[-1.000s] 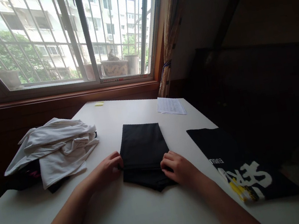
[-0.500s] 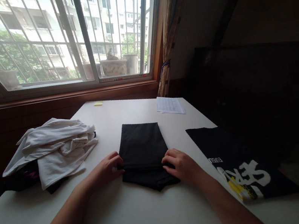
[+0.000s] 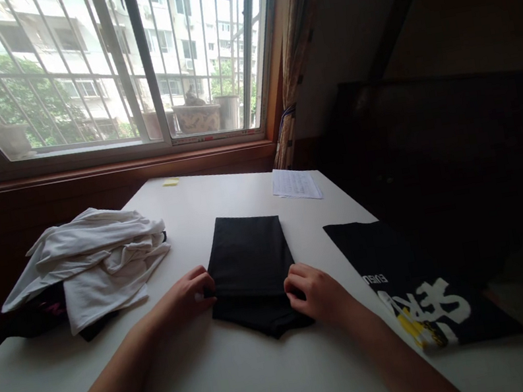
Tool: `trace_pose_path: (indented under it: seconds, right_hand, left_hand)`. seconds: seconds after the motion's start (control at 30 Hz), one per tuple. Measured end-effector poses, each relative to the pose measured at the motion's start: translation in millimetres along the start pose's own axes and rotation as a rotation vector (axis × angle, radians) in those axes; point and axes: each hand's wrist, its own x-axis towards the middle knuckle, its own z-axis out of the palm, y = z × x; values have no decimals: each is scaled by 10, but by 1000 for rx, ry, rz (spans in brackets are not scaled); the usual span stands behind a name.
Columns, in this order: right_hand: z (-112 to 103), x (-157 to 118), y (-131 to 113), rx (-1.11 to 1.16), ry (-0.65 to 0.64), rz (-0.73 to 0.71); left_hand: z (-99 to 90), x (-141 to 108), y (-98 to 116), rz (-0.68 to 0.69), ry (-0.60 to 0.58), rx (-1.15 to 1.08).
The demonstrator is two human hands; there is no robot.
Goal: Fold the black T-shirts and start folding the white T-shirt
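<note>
Two sides of the black garment [image 3: 248,252] are held: the left hand [image 3: 196,292] pinches its left edge, and the right hand [image 3: 313,289] pinches its right edge, rather near the front. The garment lies folded in the middle of the table [image 3: 233,388], and a lower flap [image 3: 254,316] shows at its near end, with a slanting, pointed border. The main risk, I think, is uneven layers — if the hands have caught only the upper one, a lift would leave the flap behind and the fold would become crooked. Black lies on black here, so I cannot tell how many layers each hand has caught. If one hand pulled harder than the other, the upper panel could twist or crease. The table looks smooth, so the garment might also slide under a pull. The white cloth [image 3: 99,246] at the left and the printed shirt [image 3: 418,290] at the right lie apart from it — catching on them seems less likely than a slipped edge.
</note>
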Motion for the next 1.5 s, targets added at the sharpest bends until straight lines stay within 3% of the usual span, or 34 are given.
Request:
trace_pose_path:
  seconds: [0.6,1.1,1.5]
  right_hand:
    - [-53,-22,76,167,-161,56]
    - [-77,-81,344,536,-227,130]
    - [-111,-50,281,485,-240,258]
  left_hand:
    - [-60,-1,88,-5,-24,5]
    - [-144,-36,116,-10,-74,42]
    - [-166,-34,172,-14,-87,36]
